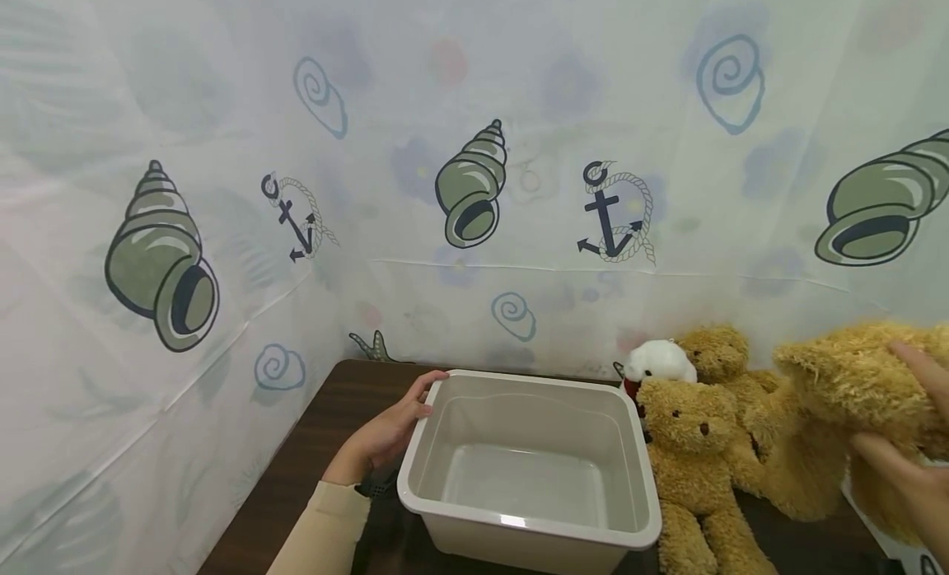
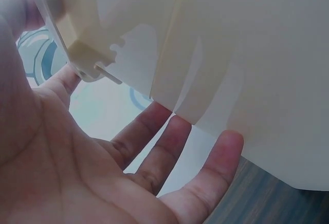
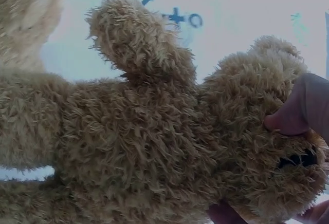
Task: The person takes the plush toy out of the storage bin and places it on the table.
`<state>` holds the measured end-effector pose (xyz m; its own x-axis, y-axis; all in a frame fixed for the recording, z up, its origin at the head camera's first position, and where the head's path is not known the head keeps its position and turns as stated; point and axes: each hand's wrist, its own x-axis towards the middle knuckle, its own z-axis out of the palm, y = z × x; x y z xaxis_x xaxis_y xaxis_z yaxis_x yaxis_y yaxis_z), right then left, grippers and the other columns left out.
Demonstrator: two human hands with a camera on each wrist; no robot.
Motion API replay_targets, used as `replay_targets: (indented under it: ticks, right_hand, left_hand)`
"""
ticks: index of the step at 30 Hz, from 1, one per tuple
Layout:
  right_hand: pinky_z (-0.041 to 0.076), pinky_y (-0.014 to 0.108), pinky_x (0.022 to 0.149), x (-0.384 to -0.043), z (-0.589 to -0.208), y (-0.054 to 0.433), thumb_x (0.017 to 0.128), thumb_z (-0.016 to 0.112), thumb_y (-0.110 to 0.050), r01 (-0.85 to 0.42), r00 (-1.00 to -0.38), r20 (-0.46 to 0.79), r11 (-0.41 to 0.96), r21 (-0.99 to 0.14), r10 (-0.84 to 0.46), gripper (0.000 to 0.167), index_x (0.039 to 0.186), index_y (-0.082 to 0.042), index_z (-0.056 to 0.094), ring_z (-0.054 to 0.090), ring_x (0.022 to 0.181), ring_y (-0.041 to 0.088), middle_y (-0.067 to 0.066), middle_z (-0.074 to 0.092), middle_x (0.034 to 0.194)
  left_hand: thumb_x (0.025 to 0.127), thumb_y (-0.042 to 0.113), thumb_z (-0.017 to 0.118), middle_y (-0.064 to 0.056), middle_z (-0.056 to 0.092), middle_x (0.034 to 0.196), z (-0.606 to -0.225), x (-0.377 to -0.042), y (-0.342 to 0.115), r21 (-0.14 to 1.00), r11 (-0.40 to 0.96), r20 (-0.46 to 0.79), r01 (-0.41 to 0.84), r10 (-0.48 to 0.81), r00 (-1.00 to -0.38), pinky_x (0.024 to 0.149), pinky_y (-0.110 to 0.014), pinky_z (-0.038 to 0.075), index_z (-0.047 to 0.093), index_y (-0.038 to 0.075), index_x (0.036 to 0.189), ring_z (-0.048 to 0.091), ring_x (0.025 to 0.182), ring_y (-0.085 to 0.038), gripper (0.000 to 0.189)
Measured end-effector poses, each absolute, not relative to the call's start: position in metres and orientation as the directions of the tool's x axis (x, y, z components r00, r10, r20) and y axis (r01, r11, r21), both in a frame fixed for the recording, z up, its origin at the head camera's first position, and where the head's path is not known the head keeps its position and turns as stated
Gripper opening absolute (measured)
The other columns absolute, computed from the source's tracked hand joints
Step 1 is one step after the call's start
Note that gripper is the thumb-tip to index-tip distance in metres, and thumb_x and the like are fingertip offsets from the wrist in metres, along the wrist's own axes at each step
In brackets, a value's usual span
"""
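Observation:
A beige plastic tub (image 1: 519, 484) with a rolled rim stands on the table, nothing in it. At its back left corner my left hand (image 1: 389, 431) grips the rim; in the left wrist view the fingertips (image 2: 226, 144) press against the outer wall. On the far right my right hand (image 1: 908, 472) holds a shaggy golden teddy bear (image 1: 853, 377) by the head, raised beside the other toys. The right wrist view shows the bear lying sideways, its body (image 3: 139, 142) stretching left and the thumb (image 3: 295, 113) pressed into the head fur.
Right of the tub sits another golden teddy bear (image 1: 689, 443), close against its side. Behind it are a white plush toy (image 1: 660, 361) and a further golden bear (image 1: 715, 352). The dark brown table (image 1: 311, 443) meets a shell-and-anchor printed curtain (image 1: 400, 295) at back and left.

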<state>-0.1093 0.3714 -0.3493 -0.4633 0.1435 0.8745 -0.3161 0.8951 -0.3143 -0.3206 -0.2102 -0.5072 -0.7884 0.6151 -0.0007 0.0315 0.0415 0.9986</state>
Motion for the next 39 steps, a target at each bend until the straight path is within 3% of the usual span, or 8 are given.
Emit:
replay_targets:
  ticks: [9,12,17,19,23,26,30,39]
  right_hand:
    - [0.018,0.086,0.114,-0.116,-0.397,0.405,0.106,0.042,-0.069,-0.281,-0.660,0.750,0.911,-0.302,0.045,0.085,0.169,-0.011,0.040,0.038,0.131,0.065,0.044,0.045,0.155]
    - [0.019,0.084,0.102,-0.122,-0.409,0.415,0.083,0.024,-0.094,-0.231,-0.672,0.739,0.936,-0.267,0.045,0.120,0.166,-0.010,0.043,0.030,0.108,0.058,0.045,0.054,0.131]
    - [0.026,0.080,0.091,-0.128,-0.420,0.427,0.087,0.053,-0.084,-0.167,-0.740,0.671,0.951,-0.259,0.052,0.110,0.166,-0.008,0.042,0.034,0.102,0.057,0.034,0.050,0.088]
    - [0.028,0.076,0.085,-0.128,-0.423,0.430,0.082,0.086,-0.059,-0.140,-0.757,0.652,0.963,-0.232,0.047,0.107,0.165,-0.008,0.042,0.038,0.096,0.055,0.022,0.043,0.075]
    - [0.036,0.049,0.070,-0.133,-0.427,0.436,0.082,0.054,-0.093,-0.146,-0.746,0.665,0.980,-0.137,-0.018,0.116,0.156,-0.003,0.053,0.036,0.069,0.034,0.007,0.031,0.064]
    - [0.031,0.037,0.063,-0.141,-0.429,0.441,0.090,0.065,-0.082,-0.116,-0.816,0.578,0.981,-0.153,-0.006,0.104,0.152,0.001,0.053,0.036,0.068,0.030,0.012,0.036,0.071]
    - [0.040,0.045,0.064,-0.160,-0.441,0.452,0.085,0.093,-0.024,0.004,-0.964,0.257,0.964,-0.264,0.075,0.099,0.160,0.007,0.037,0.043,0.086,0.040,0.025,0.043,0.092]
    - [0.053,0.053,0.066,-0.184,-0.461,0.472,0.096,0.080,-0.051,0.094,-0.996,-0.042,0.934,-0.344,0.084,0.109,0.162,0.014,0.023,0.054,0.096,0.052,0.048,0.049,0.112]
  left_hand:
    - [0.107,0.022,0.045,-0.024,0.028,0.157,-0.510,-0.323,-0.210,0.999,0.040,0.004,0.037,0.620,-0.785,0.101,-0.054,0.058,0.019,0.033,0.166,0.051,0.136,-0.043,0.066]
    - [0.108,0.022,0.045,-0.024,0.028,0.158,-0.511,-0.325,-0.211,0.999,0.038,0.005,0.036,0.624,-0.781,0.103,-0.055,0.058,0.019,0.032,0.167,0.051,0.136,-0.042,0.066]
    - [0.108,0.022,0.044,-0.025,0.028,0.158,-0.511,-0.325,-0.211,0.998,0.041,0.004,0.038,0.626,-0.780,0.105,-0.055,0.057,0.017,0.032,0.167,0.050,0.137,-0.042,0.066]
    - [0.108,0.022,0.044,-0.024,0.028,0.158,-0.510,-0.324,-0.211,0.998,0.046,-0.001,0.035,0.621,-0.784,0.105,-0.054,0.057,0.017,0.032,0.167,0.050,0.136,-0.042,0.066]
    - [0.108,0.022,0.044,-0.023,0.028,0.157,-0.509,-0.322,-0.211,0.998,0.050,-0.007,0.030,0.613,-0.790,0.105,-0.054,0.057,0.018,0.033,0.167,0.049,0.136,-0.042,0.066]
    - [0.107,0.022,0.044,-0.023,0.028,0.157,-0.510,-0.321,-0.212,0.999,0.047,-0.008,0.027,0.610,-0.792,0.104,-0.054,0.057,0.018,0.033,0.167,0.049,0.136,-0.041,0.066]
    - [0.108,0.022,0.044,-0.023,0.028,0.156,-0.510,-0.320,-0.213,0.999,0.045,-0.002,0.032,0.612,-0.791,0.102,-0.052,0.058,0.018,0.033,0.167,0.050,0.135,-0.041,0.066]
    - [0.109,0.022,0.043,-0.023,0.028,0.156,-0.513,-0.324,-0.210,0.998,0.044,-0.001,0.034,0.622,-0.783,0.103,-0.054,0.057,0.017,0.033,0.167,0.051,0.134,-0.039,0.065]
